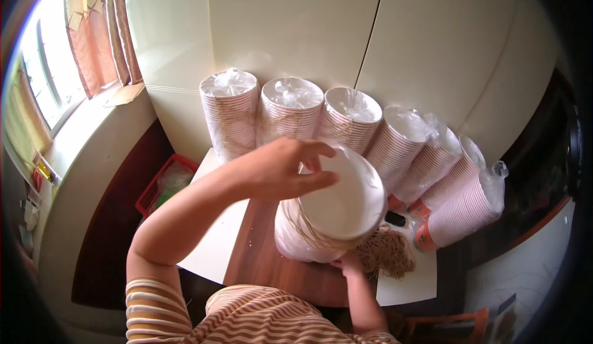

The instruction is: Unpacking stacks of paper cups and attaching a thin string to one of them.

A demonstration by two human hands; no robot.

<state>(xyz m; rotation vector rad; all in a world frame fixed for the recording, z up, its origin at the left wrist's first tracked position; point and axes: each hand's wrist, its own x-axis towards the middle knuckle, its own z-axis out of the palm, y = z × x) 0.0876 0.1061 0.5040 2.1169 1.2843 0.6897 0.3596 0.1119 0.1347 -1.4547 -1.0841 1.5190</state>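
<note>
In front of me a stack of white paper tubs in clear plastic stands tilted on the table, its open top facing up. Several tan rubber bands run around its side. My left hand is over the stack's rim, fingers apart and holding nothing. Low on the stack's near right side, my right hand presses against its base; some of its fingers are hidden beneath. Right of the stack lies a heap of loose tan rubber bands.
Several bagged tub stacks line the wall, the right ones leaning. A small black object lies near the rubber bands. The table has brown and white sections. Left of it is a red basket; an orange frame is below right.
</note>
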